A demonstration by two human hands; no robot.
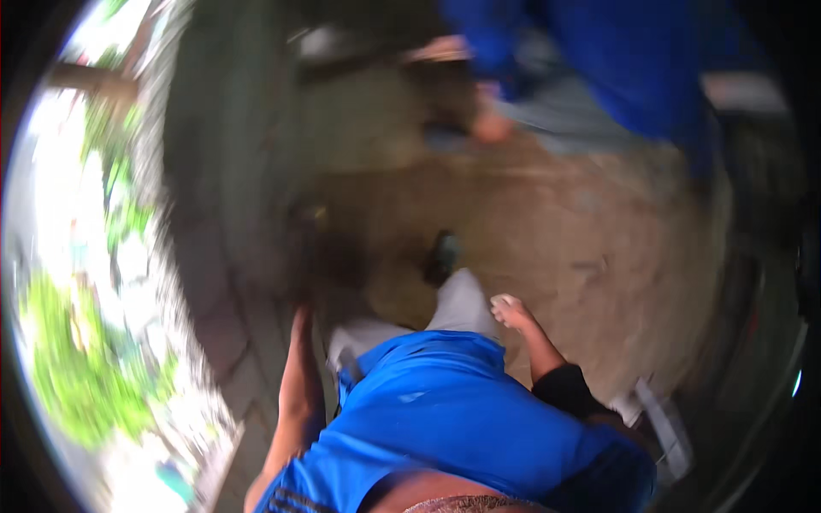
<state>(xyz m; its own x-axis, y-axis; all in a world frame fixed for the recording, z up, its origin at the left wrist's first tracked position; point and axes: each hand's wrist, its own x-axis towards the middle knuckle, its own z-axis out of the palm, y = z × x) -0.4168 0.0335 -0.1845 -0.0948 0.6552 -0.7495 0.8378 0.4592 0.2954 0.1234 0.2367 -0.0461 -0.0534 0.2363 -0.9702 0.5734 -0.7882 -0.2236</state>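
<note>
Right hand [509, 310] hanging beside grey trousers [463, 301]

It is curling loosely inward; blur is hiding whether it is gripping anything. The left hand [303, 316] is blurring into shadow, its state impossible to tell. The trousers are showing between both hands, below a blue shirt [445, 385].

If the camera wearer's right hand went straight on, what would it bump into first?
The right hand would probably meet the wearer's own grey trouser leg first, though depth is unclear in this blur.

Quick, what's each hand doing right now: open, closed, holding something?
Left hand: too dark and blurred to tell.
Right hand: loosely closed, nothing visible in it.
</note>
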